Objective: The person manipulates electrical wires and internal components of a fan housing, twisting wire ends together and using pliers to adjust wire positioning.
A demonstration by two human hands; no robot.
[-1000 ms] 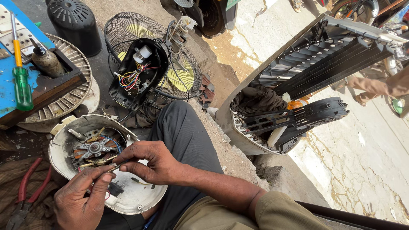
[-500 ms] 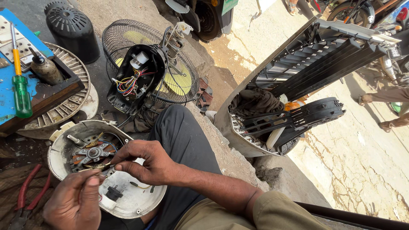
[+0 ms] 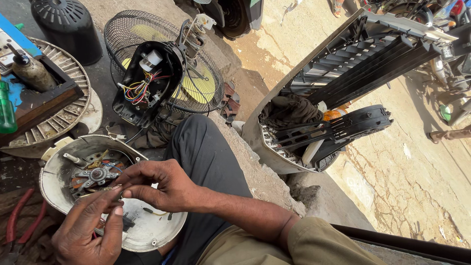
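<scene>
My left hand [image 3: 91, 230] and right hand [image 3: 157, 184] pinch together over the round white metal fan-motor housing [image 3: 147, 230] resting on my lap; whatever small part they grip is hidden. Red-handled pliers [image 3: 17, 221] lie left.

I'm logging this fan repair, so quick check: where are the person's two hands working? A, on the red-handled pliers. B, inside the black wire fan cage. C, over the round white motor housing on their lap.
C: the left hand and right hand pinch together just above the white motor housing, apart from the fan cage and pliers.
</scene>
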